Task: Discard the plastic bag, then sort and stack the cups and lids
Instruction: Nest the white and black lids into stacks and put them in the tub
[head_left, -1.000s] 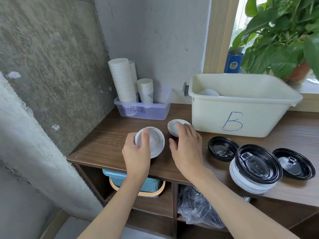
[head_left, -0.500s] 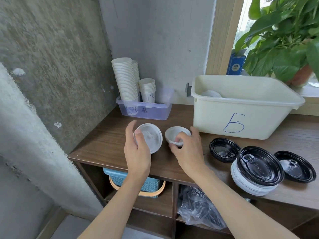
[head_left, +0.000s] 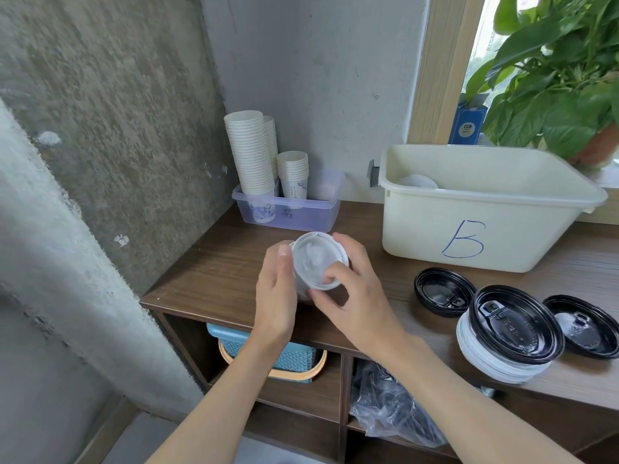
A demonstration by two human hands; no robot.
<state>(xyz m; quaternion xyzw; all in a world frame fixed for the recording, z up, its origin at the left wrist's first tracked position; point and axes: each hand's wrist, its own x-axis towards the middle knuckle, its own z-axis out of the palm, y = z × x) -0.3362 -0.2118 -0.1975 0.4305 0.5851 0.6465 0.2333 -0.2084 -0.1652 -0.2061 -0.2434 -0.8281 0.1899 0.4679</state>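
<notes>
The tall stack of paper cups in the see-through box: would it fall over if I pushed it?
Probably, if pushed near the top: the tall stack of paper cups rises far above the low see-through box and is narrow for its height. It likely feels light, being thin paper. The shorter stack beside it might catch it.

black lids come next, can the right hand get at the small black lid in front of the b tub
Probably yes, once it lets go: the right hand grips the white lids together with the left hand, but only bare shelf top lies between it and the small black lid.
</notes>
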